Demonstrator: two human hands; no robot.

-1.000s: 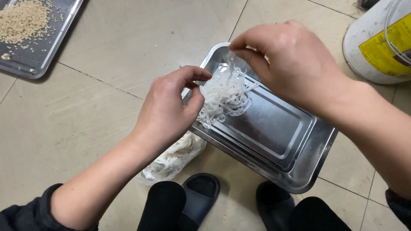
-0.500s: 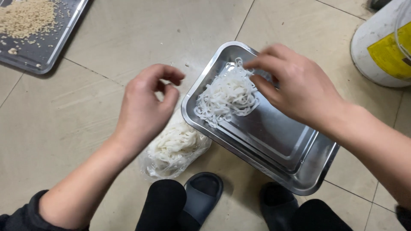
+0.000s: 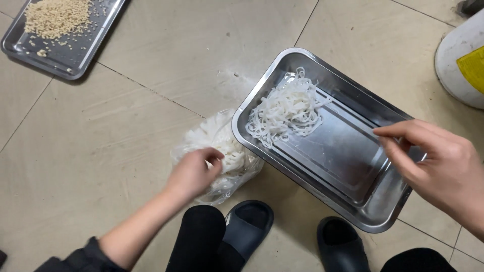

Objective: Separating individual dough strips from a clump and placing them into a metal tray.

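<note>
A steel tray (image 3: 353, 166) lies on the tiled floor with a heap of white noodles (image 3: 287, 111) in its far left corner. Against the tray's left side sits a clear plastic bag of noodles (image 3: 217, 146). My left hand (image 3: 194, 174) reaches into the bag's mouth, fingers curled around noodles inside. Over the tray's right rim hovers my right hand (image 3: 433, 166), fingers loosely apart and holding nothing.
A second steel tray (image 3: 75, 55) with tan grains lies at the top left. A white drum with a yellow label (image 3: 464, 60) stands at the right edge. My two dark slippers (image 3: 247, 226) are near the bottom, by the tray's near corner.
Both hands let go of the noodles, which now lie in the tray. My left hand dropped into the bag; my right hand drew back to the tray's right side.
</note>
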